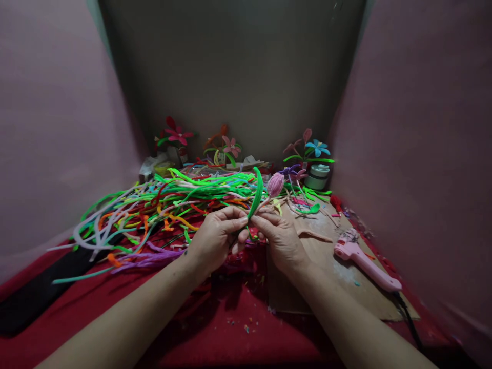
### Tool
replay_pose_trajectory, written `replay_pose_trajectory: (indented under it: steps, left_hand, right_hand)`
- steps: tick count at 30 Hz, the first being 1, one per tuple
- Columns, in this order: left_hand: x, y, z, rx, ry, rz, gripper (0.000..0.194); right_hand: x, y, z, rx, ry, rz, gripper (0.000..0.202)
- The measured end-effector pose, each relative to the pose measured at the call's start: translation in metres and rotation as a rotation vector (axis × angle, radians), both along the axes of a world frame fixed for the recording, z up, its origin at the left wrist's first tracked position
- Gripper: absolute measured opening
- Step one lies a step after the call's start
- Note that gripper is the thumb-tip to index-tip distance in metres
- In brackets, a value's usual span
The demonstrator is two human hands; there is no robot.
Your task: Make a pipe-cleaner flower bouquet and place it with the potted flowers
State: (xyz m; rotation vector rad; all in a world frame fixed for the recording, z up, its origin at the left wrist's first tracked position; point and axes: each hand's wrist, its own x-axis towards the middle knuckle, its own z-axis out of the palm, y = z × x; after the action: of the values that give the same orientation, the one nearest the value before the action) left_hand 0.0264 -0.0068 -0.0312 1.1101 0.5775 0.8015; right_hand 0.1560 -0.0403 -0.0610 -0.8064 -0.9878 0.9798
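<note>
My left hand point(217, 230) and my right hand point(282, 238) meet at the middle, thumbs and fingertips closed close together. Between them rises a green pipe-cleaner leaf point(257, 192), its lower end pinched in my left fingers. A pink pipe-cleaner flower bud point(275, 185) leans to the right on a pale pink stem, which runs down into my right fingers. Where leaf and stem join is partly hidden by my fingertips. Directly behind the hands lies a wide heap of loose pipe cleaners point(215, 187), mostly green, with white, orange, red and purple ones.
On the right, a pink glue gun point(367, 264) with a black cord lies on a cardboard sheet point(292, 292). Finished flowers point(179, 134) and a lidded jar point(317, 177) stand along the back. A red cloth point(230, 333) covers the table. A black strip point(42, 297) lies left.
</note>
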Motion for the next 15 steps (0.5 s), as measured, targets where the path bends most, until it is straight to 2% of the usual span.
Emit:
replay_pose_trajectory:
  steps: [6, 8, 10, 12, 15]
  left_hand:
    - [0.000, 0.000, -0.004, 0.105, 0.018, -0.016, 0.011]
    - [0.000, -0.001, -0.005, 0.173, 0.061, -0.002, 0.012]
    - [0.001, -0.003, -0.007, 0.278, 0.168, 0.065, 0.014]
    - [0.002, -0.006, -0.009, 0.481, 0.309, 0.189, 0.015]
    - [0.001, -0.007, -0.014, 0.920, 0.478, 0.358, 0.011]
  right_hand:
    - [-0.007, 0.001, -0.001, -0.053, 0.214, 0.075, 0.010]
    - [-0.009, 0.001, -0.002, -0.063, 0.236, 0.043, 0.010]
    - [-0.011, 0.000, -0.002, -0.071, 0.225, -0.016, 0.010]
    - [-0.012, 0.000, -0.002, -0.059, 0.178, -0.078, 0.009]
    - [-0.012, 0.000, -0.004, -0.031, 0.085, -0.132, 0.006]
